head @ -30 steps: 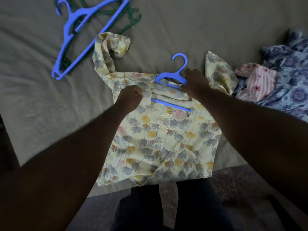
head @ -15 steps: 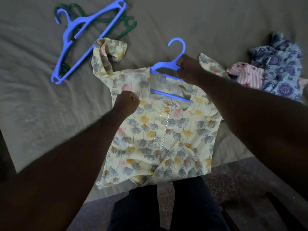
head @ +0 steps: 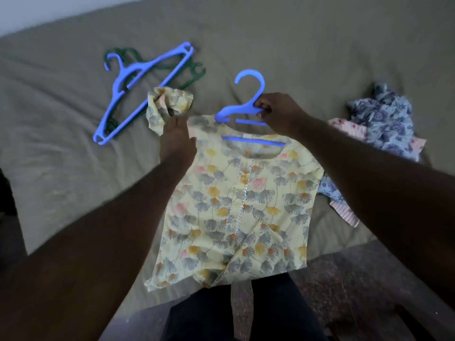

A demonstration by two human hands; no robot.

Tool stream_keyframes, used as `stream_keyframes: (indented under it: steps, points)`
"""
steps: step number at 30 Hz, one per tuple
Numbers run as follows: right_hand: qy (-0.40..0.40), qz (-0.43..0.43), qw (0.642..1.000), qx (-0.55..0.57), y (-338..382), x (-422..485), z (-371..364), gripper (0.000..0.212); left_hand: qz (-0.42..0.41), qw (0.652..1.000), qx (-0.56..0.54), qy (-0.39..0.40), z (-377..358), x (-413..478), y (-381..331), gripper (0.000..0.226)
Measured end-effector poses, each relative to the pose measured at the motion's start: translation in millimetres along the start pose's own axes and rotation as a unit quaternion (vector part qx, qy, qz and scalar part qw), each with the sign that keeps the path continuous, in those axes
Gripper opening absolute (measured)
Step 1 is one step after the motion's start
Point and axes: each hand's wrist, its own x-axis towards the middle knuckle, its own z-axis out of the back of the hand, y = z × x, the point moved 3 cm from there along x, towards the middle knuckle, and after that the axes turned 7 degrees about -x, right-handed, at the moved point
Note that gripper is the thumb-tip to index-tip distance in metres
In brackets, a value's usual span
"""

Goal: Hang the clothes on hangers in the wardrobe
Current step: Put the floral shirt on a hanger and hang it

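1. The yellow floral top (head: 236, 205) is lying front-up on the near part of the bed (head: 61, 180), its hem reaching the near edge by the person's legs.
2. A blue hanger (head: 236, 112) is sitting inside the neckline, with its lower bar showing through the opening and its hook pointing far.
3. The right hand (head: 278, 114) is pinching the hanger just under the hook, probably to steady or lift it while the shoulders are seating.
4. The left hand (head: 177, 141) is resting back-up on the top's left shoulder, near the bunched sleeve (head: 170, 102). I cannot tell whether its fingers are pinching cloth. It seems to be easing that shoulder over the hanger's arm.
5. A spare blue hanger (head: 138, 87) is lying over green hangers (head: 199, 70) at far left, likely waiting for the next garments.
6. A heap of patterned clothes (head: 384, 119) is waiting at right. No wardrobe is showing, so the carrying is not yet done.
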Motion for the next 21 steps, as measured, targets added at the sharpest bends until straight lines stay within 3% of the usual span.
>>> stream_keyframes:
  steps: [4,8,11,15,18,21]
  points:
    - [0.011,0.018,1.000,0.007,37,-17,49,0.033,-0.038,0.997,0.023,0.066,58,17,-17,0.055]
    - [-0.018,0.044,0.999,0.003,81,-44,109,0.029,-0.089,0.988,0.020,0.124,122,11,-48,0.029]
    - [-0.045,0.056,0.997,-0.001,112,-65,162,0.026,-0.121,0.986,-0.017,0.114,176,-2,-78,0.022]
    - [-0.096,0.057,0.994,-0.014,150,-94,240,0.021,-0.177,0.983,-0.030,0.042,255,-15,-118,0.023]
    - [-0.129,0.063,0.989,-0.019,183,-121,302,0.016,-0.212,0.972,-0.102,0.028,319,-27,-152,0.014]
    - [-0.173,0.075,0.982,-0.020,220,-149,364,0.014,-0.231,0.955,-0.185,0.035,388,-41,-184,0.021]
